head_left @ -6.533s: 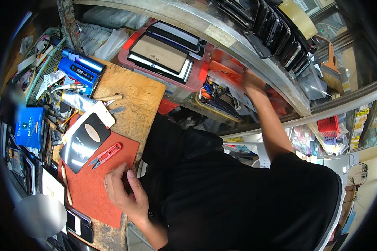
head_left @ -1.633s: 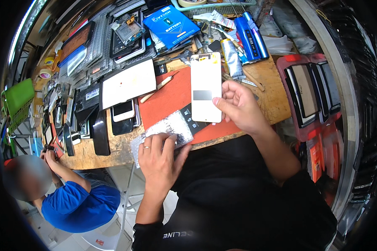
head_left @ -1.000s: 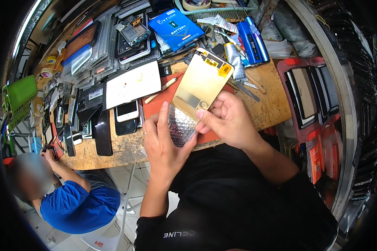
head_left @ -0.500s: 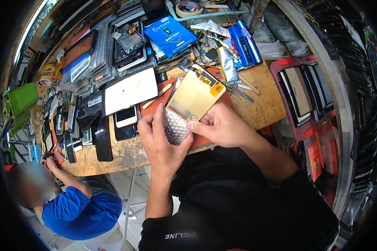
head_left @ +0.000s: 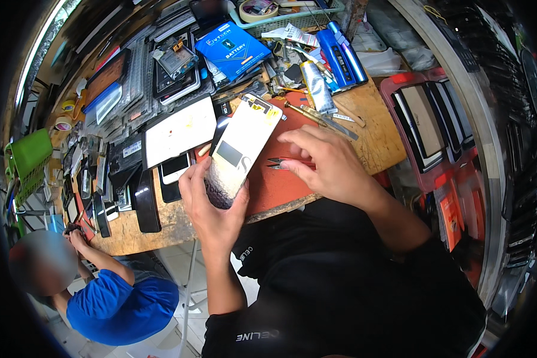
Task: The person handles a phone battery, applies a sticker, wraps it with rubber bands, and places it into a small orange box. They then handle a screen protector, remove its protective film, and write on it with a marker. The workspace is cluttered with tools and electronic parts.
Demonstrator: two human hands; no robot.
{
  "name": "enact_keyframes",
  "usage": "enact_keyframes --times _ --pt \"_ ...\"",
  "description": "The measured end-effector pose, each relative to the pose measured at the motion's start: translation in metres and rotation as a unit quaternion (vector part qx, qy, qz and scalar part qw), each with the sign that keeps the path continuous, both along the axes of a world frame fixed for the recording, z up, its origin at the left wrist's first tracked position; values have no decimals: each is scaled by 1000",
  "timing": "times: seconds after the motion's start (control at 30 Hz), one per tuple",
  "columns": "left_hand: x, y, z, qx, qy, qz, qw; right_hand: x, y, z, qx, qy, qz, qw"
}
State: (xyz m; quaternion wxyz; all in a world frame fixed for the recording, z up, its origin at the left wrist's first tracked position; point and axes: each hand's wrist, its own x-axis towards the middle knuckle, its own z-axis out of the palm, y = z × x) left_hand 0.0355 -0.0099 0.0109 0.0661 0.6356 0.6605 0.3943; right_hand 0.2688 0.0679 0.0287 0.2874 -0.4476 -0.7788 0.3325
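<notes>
My left hand (head_left: 212,203) is closed round a bubble-wrap sleeve (head_left: 219,186) at the bench's front edge. A phone screen (head_left: 258,128) stands partly out of the sleeve, its pale back facing up with a dark rectangle and a flex cable near the top. To the right, my right hand (head_left: 328,158) is apart from the screen, its thumb and fingers spread with nothing visible between them. Small pliers with dark jaws (head_left: 277,163) lie on the red mat (head_left: 265,194) by its thumb, their handles partly hidden by the hand.
Left of the mat are a white pad (head_left: 182,131) and several phones. A blue battery box (head_left: 232,51), a silver tube (head_left: 318,86) and screwdrivers (head_left: 304,111) lie beyond. A red case (head_left: 403,128) stands at right. Someone in a blue shirt (head_left: 122,307) sits at lower left.
My right hand has let go of the phone screen and moved right, its fingers opening. My left hand has shifted slightly left with the screen and sleeve, and the pliers have come into view.
</notes>
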Motion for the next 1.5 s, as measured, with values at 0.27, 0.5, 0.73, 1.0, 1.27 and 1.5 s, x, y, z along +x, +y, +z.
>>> enact_keyframes --times 0.27,0.5,0.73,1.0,1.27,1.5 --pt "-19 -9 14 70 -69 21 995 19 -3 -28 157 -143 93 973" --pt "-38 9 32 -9 23 -192 981 37 65 -2 304 -60 -125 943" --pt "-9 23 -4 -80 80 -246 963 31 27 -35 -164 97 -36 981" --pt "-102 -2 76 217 -5 107 970 29 22 -46 53 -4 13 999" --pt "-271 -3 184 405 -33 237 883 37 31 -56 52 167 -54 983" --pt "-210 24 173 453 288 237 810 45 28 -45 61 158 -93 981"
